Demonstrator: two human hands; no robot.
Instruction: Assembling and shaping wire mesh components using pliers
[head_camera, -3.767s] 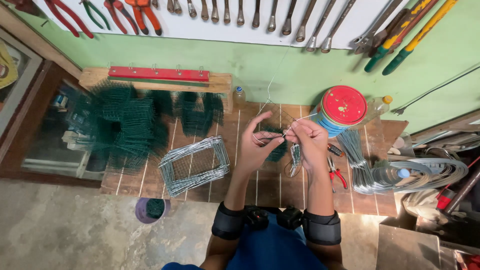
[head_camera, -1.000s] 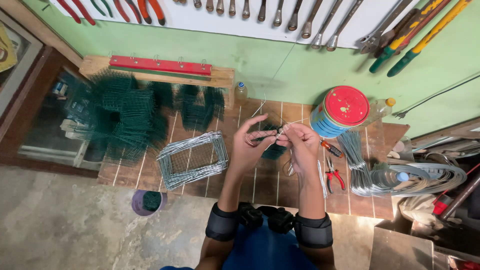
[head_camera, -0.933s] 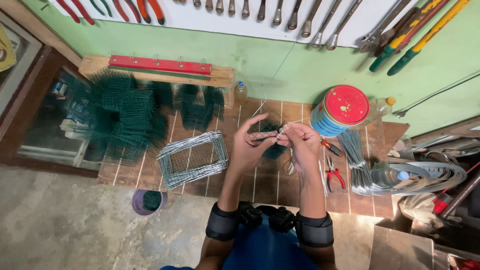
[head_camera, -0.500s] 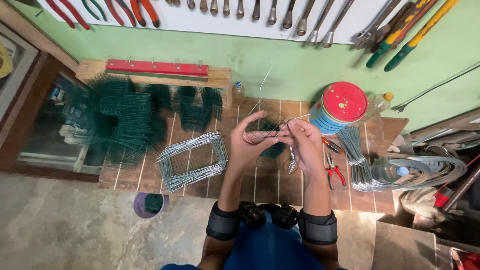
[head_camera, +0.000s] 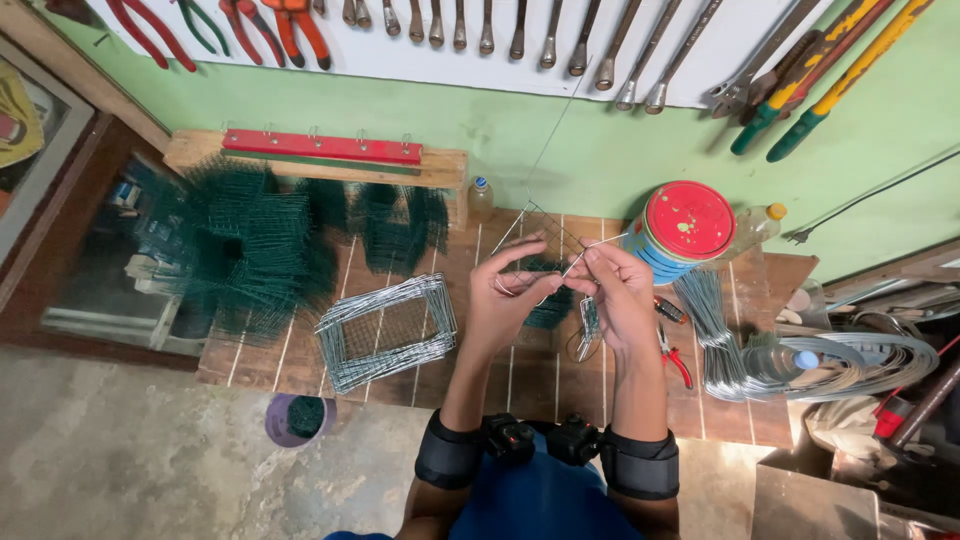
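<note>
Both hands have risen slightly since a moment ago, left hand (head_camera: 505, 300) and right hand (head_camera: 622, 295) fingers still pinching the thin wire (head_camera: 560, 262) over the worktop (head_camera: 500, 370).

At the far right of your worktop (head_camera: 500, 370), against the green wall, stands a round can (head_camera: 683, 232) with a red lid flecked with pale paint and blue-and-white banded sides. Just right of it a clear plastic bottle (head_camera: 752, 228) with a yellow cap lies tilted. At the back edge near the middle stands a small clear bottle (head_camera: 481, 199) with a blue cap. You have no signs or screens in view.
</note>
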